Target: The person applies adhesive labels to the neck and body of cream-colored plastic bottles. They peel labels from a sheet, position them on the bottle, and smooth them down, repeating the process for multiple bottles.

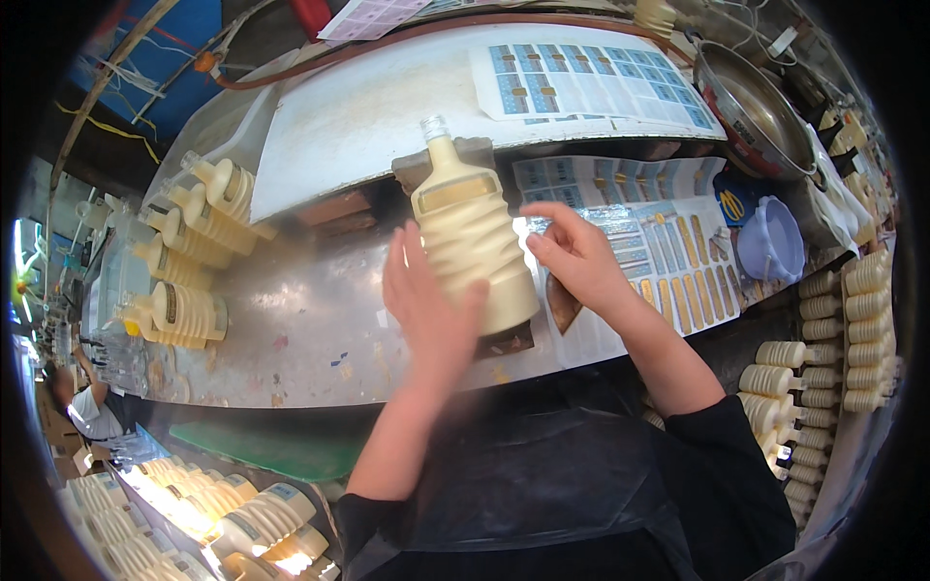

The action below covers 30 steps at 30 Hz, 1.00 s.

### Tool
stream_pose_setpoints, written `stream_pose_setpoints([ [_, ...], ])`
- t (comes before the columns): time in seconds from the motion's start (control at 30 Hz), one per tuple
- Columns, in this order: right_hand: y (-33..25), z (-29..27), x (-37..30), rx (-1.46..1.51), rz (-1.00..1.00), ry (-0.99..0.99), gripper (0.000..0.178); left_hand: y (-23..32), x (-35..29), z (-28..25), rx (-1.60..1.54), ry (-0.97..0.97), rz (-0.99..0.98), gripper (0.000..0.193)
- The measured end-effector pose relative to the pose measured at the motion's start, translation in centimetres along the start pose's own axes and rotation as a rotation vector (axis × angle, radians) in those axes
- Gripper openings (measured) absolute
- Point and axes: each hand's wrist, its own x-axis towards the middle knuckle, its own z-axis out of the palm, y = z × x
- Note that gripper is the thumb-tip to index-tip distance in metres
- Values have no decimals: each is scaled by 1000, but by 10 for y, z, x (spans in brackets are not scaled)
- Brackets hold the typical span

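Left hand (pixel 431 310) fingers flat, steadying the ribbed cream bottle (pixel 472 237); right hand (pixel 572 254) fingers pinch a label; best smoothed squarely.

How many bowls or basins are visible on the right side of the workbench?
2. A large metal bowl sits at the upper right edge of the bench, and a smaller pale purple plastic basin lies just below it, beside the label sheets. Others could be hidden beyond the rim.
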Motion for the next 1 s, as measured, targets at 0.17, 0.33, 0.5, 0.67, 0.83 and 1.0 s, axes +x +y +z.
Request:
stream_pose_setpoints([
  [0.17, -47, 13, 23, -303, -122, 73, 54, 3, 39, -5, 168, -24, 42, 85],
  [0.33, -17, 23, 79, -128, 103, 30, 49, -8, 77, 11, -491, -114, -515, 61],
  [0.5, -5, 21, 88, 326, 202, -75, 35, -41, 74, 31, -922, -156, -625, 49],
  [0.67, -1, 17, 90, 452, 232, -138, 29, -46, 72, 31, -1064, -161, -674, 55],
  [0.83, 0, 20, 92, 260, 148, -81, 25, -2, 88, 11, -1222, -260, -941, 64],
  [1.0, -7, 22, 89, 312, 200, -85, 26, -24, 81, 19, -1228, -272, -792, 62],
])
